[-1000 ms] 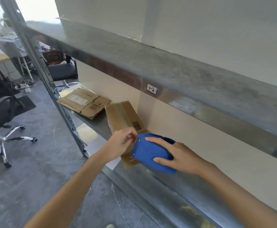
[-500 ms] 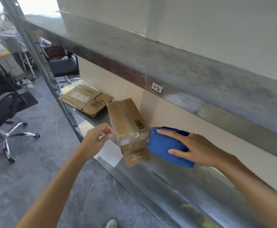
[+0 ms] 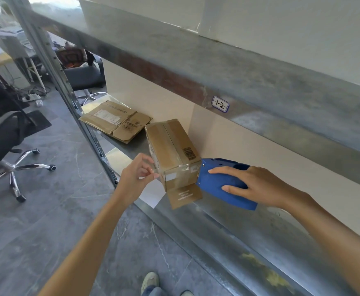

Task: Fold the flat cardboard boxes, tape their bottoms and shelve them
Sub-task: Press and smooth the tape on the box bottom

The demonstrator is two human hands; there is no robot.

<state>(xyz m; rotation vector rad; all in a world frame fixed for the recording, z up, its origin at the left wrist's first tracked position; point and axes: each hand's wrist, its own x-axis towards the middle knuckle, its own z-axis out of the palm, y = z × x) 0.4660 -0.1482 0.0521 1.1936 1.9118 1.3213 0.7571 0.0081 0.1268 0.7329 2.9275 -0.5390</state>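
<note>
Head view: a grey metal shelf [image 3: 228, 227] carries everything. On it the folded brown cardboard box [image 3: 170, 146] lies on its side by the back wall, taped along the upper seam. One small flap hangs loose at its near end, and whatever is inside is hidden. Beyond it, the flattened brown cardboard boxes [image 3: 115, 120] wait in a low stack, well apart from the hands.

The blue plastic tape dispenser [image 3: 219, 182] now touches the box's near right corner, with the right hand [image 3: 258, 184] wrapped over its body. A second ago the left hand [image 3: 136, 176] was at the dispenser's mouth. It has since moved across to the box's left corner, fingers curled and thumb and forefinger pinching what looks like a strip of clear tape [image 3: 156, 175]. The tape seems drawn across the box end, so this box is probably nearly sealed.
</note>
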